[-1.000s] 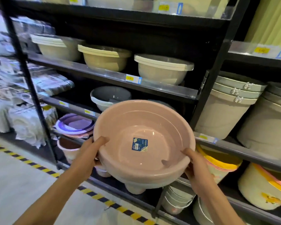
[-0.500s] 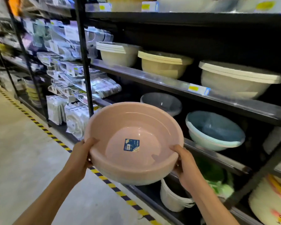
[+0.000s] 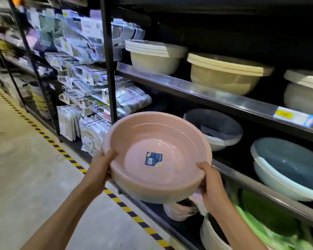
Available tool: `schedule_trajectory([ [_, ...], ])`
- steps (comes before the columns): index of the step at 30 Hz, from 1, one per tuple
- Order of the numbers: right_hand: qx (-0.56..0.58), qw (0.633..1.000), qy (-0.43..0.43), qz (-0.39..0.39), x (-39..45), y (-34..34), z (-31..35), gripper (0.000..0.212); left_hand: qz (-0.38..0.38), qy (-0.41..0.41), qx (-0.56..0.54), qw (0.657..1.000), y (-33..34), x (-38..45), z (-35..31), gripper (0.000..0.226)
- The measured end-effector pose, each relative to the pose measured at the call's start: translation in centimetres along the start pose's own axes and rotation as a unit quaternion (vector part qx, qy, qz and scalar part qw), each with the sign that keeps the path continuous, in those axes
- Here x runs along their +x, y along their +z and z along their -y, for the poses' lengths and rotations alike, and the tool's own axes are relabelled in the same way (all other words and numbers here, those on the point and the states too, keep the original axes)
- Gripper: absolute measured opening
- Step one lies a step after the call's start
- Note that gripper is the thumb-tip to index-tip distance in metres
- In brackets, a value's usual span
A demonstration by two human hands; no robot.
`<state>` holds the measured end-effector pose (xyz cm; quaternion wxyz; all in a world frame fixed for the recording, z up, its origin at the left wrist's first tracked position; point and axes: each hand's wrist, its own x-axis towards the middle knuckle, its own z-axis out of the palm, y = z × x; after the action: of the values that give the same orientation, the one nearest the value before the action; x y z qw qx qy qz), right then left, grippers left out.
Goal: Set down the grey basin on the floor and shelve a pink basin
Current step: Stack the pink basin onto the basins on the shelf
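Left hand (image 3: 102, 166) grips the pink basin (image 3: 157, 157) by its left rim, right hand (image 3: 209, 179) grips the right rim; basin held off the middle shelf's (image 3: 260, 183) front edge. Keep it level, slide into the gap left of the grey basin (image 3: 213, 129).

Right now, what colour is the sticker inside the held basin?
Mostly blue sticker, seen in the head view.

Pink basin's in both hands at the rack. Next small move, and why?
Probably carry the pink basin forward and right toward the middle shelf. Left hand and right hand grip its rim, and it hangs off the shelf edge beside the grey basin.
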<state>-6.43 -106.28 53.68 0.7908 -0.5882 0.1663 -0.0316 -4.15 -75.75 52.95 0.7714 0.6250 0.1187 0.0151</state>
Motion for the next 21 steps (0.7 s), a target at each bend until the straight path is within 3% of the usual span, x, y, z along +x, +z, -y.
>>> schedule_trajectory([
  [7,0.048,0.997,0.018,0.050,10.8,5.2,1.0,0.033,-0.009,-0.004,0.000,1.000,0.8,11.6,-1.6,0.074],
  [13,0.055,0.998,-0.005,0.013,17.6,9.3,2.6,0.029,-0.003,0.008,0.001,1.000,1.3,20.8,-3.2,0.053],
  [21,0.035,0.998,-0.013,-0.055,24.3,13.0,1.9,0.029,0.078,-0.002,-0.022,0.997,1.7,32.1,-3.2,0.053],
])
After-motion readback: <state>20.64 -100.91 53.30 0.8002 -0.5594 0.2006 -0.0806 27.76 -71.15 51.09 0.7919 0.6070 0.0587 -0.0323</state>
